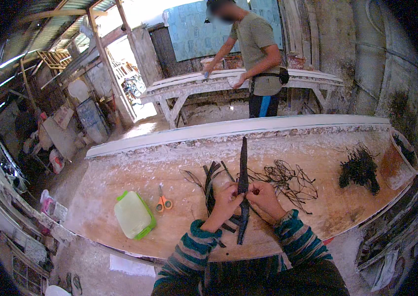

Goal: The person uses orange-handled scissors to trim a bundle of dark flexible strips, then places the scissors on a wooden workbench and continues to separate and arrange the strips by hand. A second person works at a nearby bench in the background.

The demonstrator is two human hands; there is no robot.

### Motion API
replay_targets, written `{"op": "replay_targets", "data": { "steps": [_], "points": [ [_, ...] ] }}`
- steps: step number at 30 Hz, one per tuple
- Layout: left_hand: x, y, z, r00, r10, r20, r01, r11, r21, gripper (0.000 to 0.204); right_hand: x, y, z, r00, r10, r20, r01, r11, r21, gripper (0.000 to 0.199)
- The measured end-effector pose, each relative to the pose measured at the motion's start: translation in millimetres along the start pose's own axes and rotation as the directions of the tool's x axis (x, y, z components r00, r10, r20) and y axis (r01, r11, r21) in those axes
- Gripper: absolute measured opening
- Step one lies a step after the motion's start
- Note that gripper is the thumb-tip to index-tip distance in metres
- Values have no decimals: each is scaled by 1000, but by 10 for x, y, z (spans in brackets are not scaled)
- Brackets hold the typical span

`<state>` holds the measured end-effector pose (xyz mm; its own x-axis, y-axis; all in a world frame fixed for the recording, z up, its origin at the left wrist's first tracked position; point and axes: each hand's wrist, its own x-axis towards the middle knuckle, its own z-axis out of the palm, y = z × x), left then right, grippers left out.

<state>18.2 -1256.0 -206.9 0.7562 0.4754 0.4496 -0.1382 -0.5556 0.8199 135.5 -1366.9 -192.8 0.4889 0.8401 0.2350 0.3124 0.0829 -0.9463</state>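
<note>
Between my two hands a long, dark, flat piece (243, 165), tapered at its far end, points away from me over the wooden board. I cannot tell what it is made of. My left hand (226, 203) is closed around its middle. At its right side the fingers of my right hand (264, 200) are pinched together, and whatever thin thing they grip is too small to make out. Loose black strips (210, 185) lie under and beyond my left hand. A tangle of black cords (290, 182) spreads out to the right of my right hand.
Orange-handled scissors (162, 201) and a green-lidded plastic container (134, 215) lie on the board (95, 207) at left. To the right sit a dark cord heap (359, 170) and a tipped bucket (399, 163). Beyond a long white moulding (238, 129), another person (258, 49) works at a bench (317, 81).
</note>
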Motion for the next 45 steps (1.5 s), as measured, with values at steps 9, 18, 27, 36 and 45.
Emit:
{"op": "replay_targets", "data": {
  "steps": [9, 18, 27, 36, 45],
  "points": [
    [-1, 14, 10, 999, 36, 40, -31, 993, -112, 16, -3, -38, 31, 998, -52, -41, 51, 998, -33, 17],
    [16, 256, -396, 942, -288, 171, 316, 596, -738, 18, 161, 288, -214, 999, 22, -46, -32, 972, -231, 17],
    [46, 21, -1032, 961, -43, -273, -270, 55, -961, 12, 228, 252, -421, 996, 90, -25, -92, 908, -409, 23],
    [-29, -177, -1593, 913, 87, -399, -380, -178, -908, 12, 224, 220, -507, 987, 155, 47, -113, 865, -489, 29],
    [46, -62, -1124, 895, -417, -162, 3, 367, -930, 5, 206, 222, -393, 984, 43, 171, 41, 886, -461, 19]
  ]
}}
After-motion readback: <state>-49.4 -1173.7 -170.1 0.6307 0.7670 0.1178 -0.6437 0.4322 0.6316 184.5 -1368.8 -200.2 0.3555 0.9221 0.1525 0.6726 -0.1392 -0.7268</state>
